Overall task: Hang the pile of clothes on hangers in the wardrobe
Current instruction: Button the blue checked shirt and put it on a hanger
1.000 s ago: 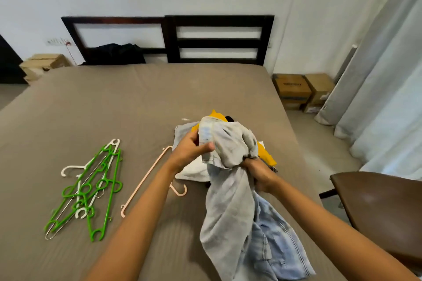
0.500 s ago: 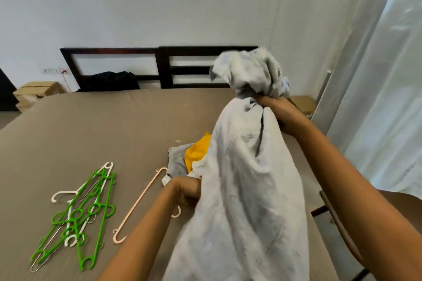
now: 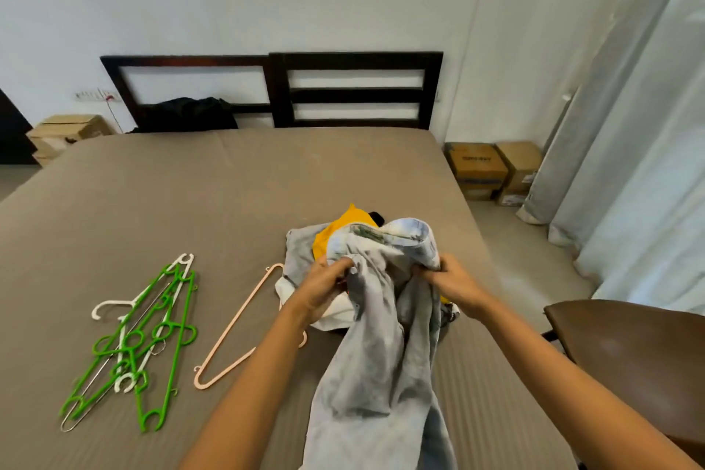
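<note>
A pale grey-blue garment (image 3: pixel 375 362) hangs from both my hands over the bed's near edge. My left hand (image 3: pixel 324 284) grips its bunched top on the left, and my right hand (image 3: pixel 452 280) grips it on the right. Behind the hands lies the clothes pile (image 3: pixel 305 256), with a yellow piece (image 3: pixel 345 227) and a white piece showing. A peach hanger (image 3: pixel 236 328) lies on the bed left of the pile, partly under my left forearm. Further left is a heap of green and white hangers (image 3: pixel 137 343).
The bed (image 3: pixel 190 195) has a brown sheet and a dark headboard (image 3: pixel 354 88) with a black item (image 3: pixel 187 114) against it. Cardboard boxes (image 3: pixel 492 168) stand on the floor at right near pale curtains (image 3: pixel 629 149). A brown chair (image 3: pixel 633 355) stands at lower right.
My right hand, which had lifted the garment high half a second ago, has come back down level with my left hand. Both hands now hold the bunched top above the pile.
</note>
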Available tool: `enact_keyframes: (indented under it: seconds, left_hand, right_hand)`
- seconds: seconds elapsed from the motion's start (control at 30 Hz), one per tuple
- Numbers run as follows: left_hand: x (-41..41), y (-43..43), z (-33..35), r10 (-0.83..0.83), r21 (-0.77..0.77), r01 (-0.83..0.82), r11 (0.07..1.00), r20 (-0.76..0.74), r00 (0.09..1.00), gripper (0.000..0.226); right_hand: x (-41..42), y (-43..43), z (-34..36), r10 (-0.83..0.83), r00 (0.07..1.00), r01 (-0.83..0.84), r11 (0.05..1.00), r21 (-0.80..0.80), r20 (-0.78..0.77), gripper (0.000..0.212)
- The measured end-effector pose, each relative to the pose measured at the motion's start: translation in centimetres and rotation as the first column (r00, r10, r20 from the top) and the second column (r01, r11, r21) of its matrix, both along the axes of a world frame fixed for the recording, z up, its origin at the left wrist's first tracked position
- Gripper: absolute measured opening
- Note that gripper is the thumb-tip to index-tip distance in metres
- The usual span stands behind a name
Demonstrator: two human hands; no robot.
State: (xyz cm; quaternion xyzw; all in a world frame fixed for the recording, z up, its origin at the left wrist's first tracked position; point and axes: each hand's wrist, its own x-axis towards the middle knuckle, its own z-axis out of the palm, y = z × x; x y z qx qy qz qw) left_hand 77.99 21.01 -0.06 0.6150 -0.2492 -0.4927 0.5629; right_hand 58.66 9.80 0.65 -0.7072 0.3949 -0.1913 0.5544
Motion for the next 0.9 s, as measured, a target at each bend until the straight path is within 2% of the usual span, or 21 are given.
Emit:
enact_keyframes:
  seconds: [0.03,0.07,0.13,0.17,0.23,0.3,0.33,0.37,0.4,0.43,0.47,0.5,0.53,0.57,0.6,0.63,0.67,0.7,0.8,0.83,0.9]
  left_hand:
    - [0.5,0.0,-0.2,0.068,-0.020,-0.068,0.997,-0.036,0.997,0.030]
    - [0.9,0.1,-0.1,0.112,-0.041,-0.112,0.993,0.005,0.994,0.028]
    - [1.9,0.2,0.7,0.097,-0.080,-0.078,0.994,0.263,0.960,0.020]
    - [2.5,0.1,1.0,0.069,-0.091,-0.032,0.995,0.442,0.894,0.022]
    - [3.4,0.2,1.4,0.086,-0.114,0.002,0.993,0.761,0.643,0.028]
    - [4.0,0.6,1.5,0.152,-0.140,-0.061,0.988,0.940,0.305,0.029]
    - [4.3,1.0,1.4,0.154,-0.134,-0.126,0.983,0.974,0.166,0.027]
    - [4.4,1.3,1.3,0.136,-0.113,-0.200,0.973,0.985,0.103,0.024]
    - [4.6,1.6,1.0,0.100,-0.067,-0.265,0.962,0.988,0.114,0.021]
    - [5.0,1.6,0.5,0.063,0.002,-0.305,0.952,0.977,0.202,0.019]
    - [5.4,1.5,-0.1,0.018,0.096,-0.303,0.948,0.935,0.354,0.020]
    - [5.7,1.2,-0.8,-0.022,0.175,-0.241,0.955,0.849,0.528,0.022]
    - [5.7,0.9,-1.3,-0.032,0.191,-0.166,0.967,0.744,0.668,0.025]
    - [5.5,0.4,-2.0,-0.017,0.177,-0.133,0.975,0.660,0.751,0.027]
    - [5.1,-0.2,-2.6,0.003,0.163,-0.128,0.978,0.606,0.796,0.028]
    - [4.5,-0.9,-3.5,0.029,0.157,-0.140,0.978,0.561,0.827,0.029]
    - [4.1,-1.7,-4.5,0.064,0.144,-0.159,0.977,0.512,0.856,0.030]
    - [3.8,-2.7,-5.3,0.109,0.130,-0.188,0.974,0.460,0.881,0.033]
    - [3.9,-5.8,-8.0,0.219,0.130,-0.265,0.955,0.290,0.932,0.027]
    - [4.2,-6.7,-8.9,0.245,0.118,-0.280,0.953,0.246,0.938,0.022]
    - [4.8,-7.9,-10.3,0.276,0.081,-0.296,0.952,0.194,0.941,0.017]
  right_hand:
    - [-0.1,-0.1,0.1,-0.052,0.998,0.052,0.999,-0.003,0.034,0.023]
    - [-0.2,-0.5,0.0,-0.108,0.992,0.110,0.994,-0.026,0.069,0.021]
    - [-0.6,-1.1,-0.4,-0.206,0.972,0.224,0.959,-0.172,0.117,0.019]
    - [-0.7,-1.4,-0.8,-0.236,0.965,0.259,0.924,-0.283,0.114,0.013]
    - [-1.3,-1.6,-1.4,-0.282,0.954,0.294,0.836,-0.464,0.097,0.005]
    - [-1.8,-1.8,-1.5,-0.299,0.952,0.285,0.807,-0.517,0.057,0.003]
    - [-2.1,-1.9,-1.6,-0.266,0.964,0.232,0.849,-0.475,-0.006,0.003]
    - [-2.7,-2.1,-1.6,-0.164,0.981,0.115,0.922,-0.369,-0.105,0.009]
    - [-3.3,-2.3,-1.6,0.040,0.977,-0.072,0.986,-0.149,-0.208,0.021]
    - [-3.9,-2.3,-1.8,0.327,0.912,-0.295,0.942,0.158,-0.246,0.031]
    - [-4.3,-2.1,-2.2,0.569,0.803,-0.459,0.779,0.427,-0.176,0.037]
    - [-4.3,-1.8,-3.1,0.664,0.746,-0.513,0.621,0.592,-0.050,0.039]
    - [-3.8,-1.3,-3.9,0.627,0.779,-0.473,0.581,0.663,0.006,0.042]
    - [-2.9,-0.9,-5.4,0.453,0.891,-0.316,0.589,0.744,0.020,0.044]
    - [-2.0,-1.1,-7.8,0.145,0.989,-0.069,0.589,0.805,-0.022,0.044]
    - [-1.2,-1.2,-10.1,-0.185,0.980,0.158,0.516,0.842,-0.070,0.040]
    - [-0.3,-1.5,-13.0,-0.405,0.909,0.281,0.408,0.869,-0.104,0.039]
    - [0.7,-1.7,-15.2,-0.529,0.839,0.324,0.308,0.894,-0.122,0.044]
    - [3.3,-2.8,-21.3,-0.601,0.785,0.318,0.185,0.930,-0.148,0.093]
    - [4.1,-3.3,-21.9,-0.604,0.786,0.291,0.174,0.941,-0.131,0.098]
    - [6.1,-4.9,-22.3,-0.622,0.778,0.264,0.200,0.943,-0.086,0.073]
